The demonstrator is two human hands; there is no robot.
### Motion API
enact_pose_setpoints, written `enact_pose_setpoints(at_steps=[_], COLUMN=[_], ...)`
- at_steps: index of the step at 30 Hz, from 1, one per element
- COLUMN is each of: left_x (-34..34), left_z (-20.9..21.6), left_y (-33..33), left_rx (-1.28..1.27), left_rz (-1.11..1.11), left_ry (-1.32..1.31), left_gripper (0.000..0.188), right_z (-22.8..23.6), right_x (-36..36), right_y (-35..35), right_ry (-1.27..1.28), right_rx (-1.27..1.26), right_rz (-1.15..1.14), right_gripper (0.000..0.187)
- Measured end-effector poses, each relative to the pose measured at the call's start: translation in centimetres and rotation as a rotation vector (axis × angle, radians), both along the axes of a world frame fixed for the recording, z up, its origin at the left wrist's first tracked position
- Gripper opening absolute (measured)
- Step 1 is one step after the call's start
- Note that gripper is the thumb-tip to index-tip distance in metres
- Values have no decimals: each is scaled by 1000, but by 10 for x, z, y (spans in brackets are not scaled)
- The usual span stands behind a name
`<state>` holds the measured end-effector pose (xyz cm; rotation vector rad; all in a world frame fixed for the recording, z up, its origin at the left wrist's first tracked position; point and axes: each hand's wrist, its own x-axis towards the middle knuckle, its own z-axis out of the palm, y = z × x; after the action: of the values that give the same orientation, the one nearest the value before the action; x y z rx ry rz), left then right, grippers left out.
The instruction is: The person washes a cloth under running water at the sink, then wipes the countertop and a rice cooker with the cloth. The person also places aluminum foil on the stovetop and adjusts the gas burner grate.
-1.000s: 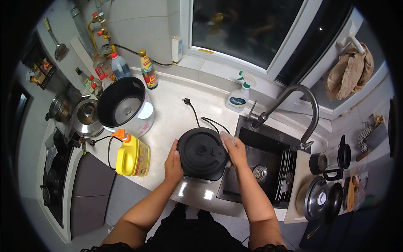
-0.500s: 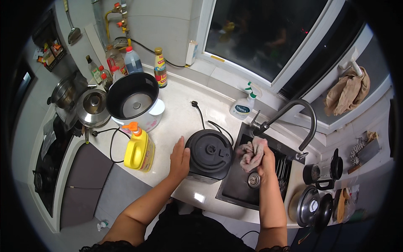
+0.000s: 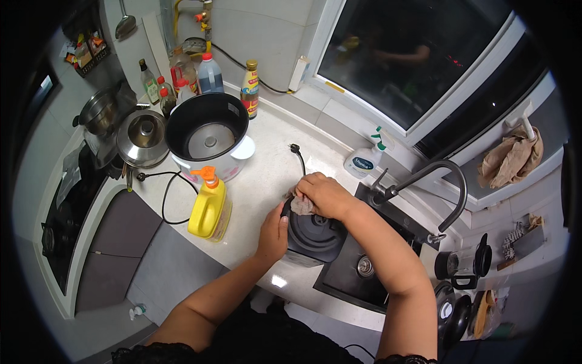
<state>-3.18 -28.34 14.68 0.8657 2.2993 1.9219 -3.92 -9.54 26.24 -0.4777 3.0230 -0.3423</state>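
A black blender base (image 3: 315,233), with a round top and a small socket in its middle, stands on the counter beside the sink. My right hand (image 3: 324,194) is closed on a crumpled greyish-pink rag (image 3: 302,205) and presses it against the far left rim of the base. At the left side of the base, my left hand (image 3: 273,235) is wrapped against its edge, thumb toward me; its fingertips are partly hidden. The right hand and rag cover part of the top. A black cord with a plug (image 3: 295,148) lies behind the base.
Left stand a yellow pump bottle (image 3: 207,212), a rice cooker (image 3: 242,148) and several sauce bottles. A spray bottle (image 3: 364,159) is behind the dark sink (image 3: 339,276) with its curved faucet (image 3: 464,194). A blender jug (image 3: 465,264) and pan lids are at right.
My right hand has brought the rag from over the sink leftward onto the blender base. My left hand has closed in on the base's side. The view has shifted slightly.
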Motion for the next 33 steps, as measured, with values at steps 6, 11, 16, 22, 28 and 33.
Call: enact_pose_setpoints(at_steps=[6, 11, 16, 22, 28, 33], left_x=[1, 4, 5, 7, 5, 8], left_z=[-2, -6, -7, -12, -16, -22], left_y=[-1, 3, 5, 5, 3, 9], left_rx=[-24, -97, -73, 8, 12, 73], left_rz=[29, 77, 107, 125, 140, 145], left_ry=[-47, -71, -127, -149, -146, -207], left_gripper=[39, 40, 41, 39, 40, 39], right_z=[12, 22, 71, 34, 24, 39], right_x=[12, 39, 56, 21, 33, 11], right_y=[23, 25, 37, -42, -78, -80], right_ry=[-129, -429, -496, -263, -295, -380], right_rx=[30, 91, 83, -398, -84, 83], right_rz=[-217, -713, -545, -982, -701, -737], right_gripper=[43, 55, 39, 48, 50, 56])
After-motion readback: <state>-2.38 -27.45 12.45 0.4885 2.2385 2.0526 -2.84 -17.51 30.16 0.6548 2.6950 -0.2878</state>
